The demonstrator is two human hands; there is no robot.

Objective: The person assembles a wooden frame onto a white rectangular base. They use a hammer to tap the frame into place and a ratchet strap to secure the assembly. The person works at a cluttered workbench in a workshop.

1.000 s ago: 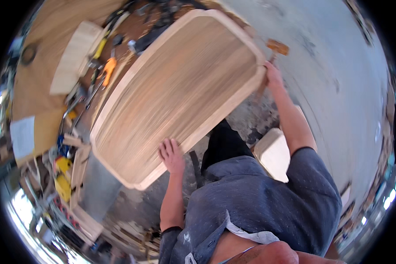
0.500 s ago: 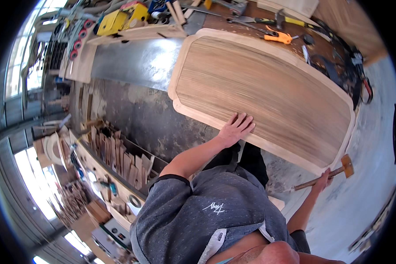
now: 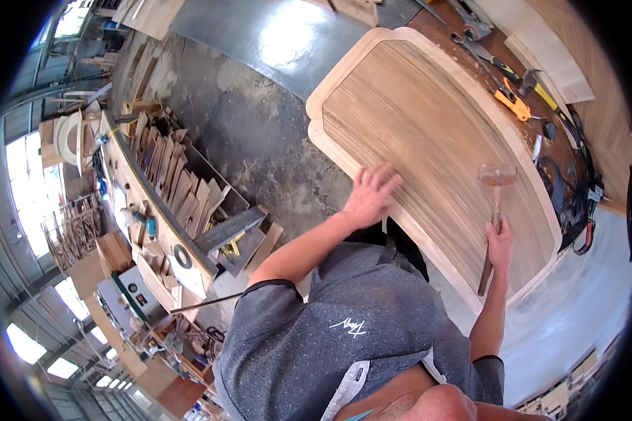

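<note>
A large wooden panel (image 3: 428,126) with dark striped grain and a pale rounded border lies on the workbench before me. My right hand (image 3: 499,243) is wrapped round the handle of a wooden mallet (image 3: 498,175), whose blocky head is held above the panel's right part. At the panel's near edge, my left hand (image 3: 371,196) has its fingers spread and slightly smeared by motion. Whether its fingertips touch the wood cannot be told.
Along the far side lie a hammer (image 3: 541,91), an orange-handled tool (image 3: 512,105) and several other hand tools. A shiny metal sheet (image 3: 260,35) covers the bench to the left. Bins of wood offcuts (image 3: 168,168) stand on the left, beside a long board-topped bench (image 3: 144,203).
My right hand has brought the mallet from beside the panel's near right corner up over the panel. My left hand has shifted slightly along the near edge. The whole view has turned.
</note>
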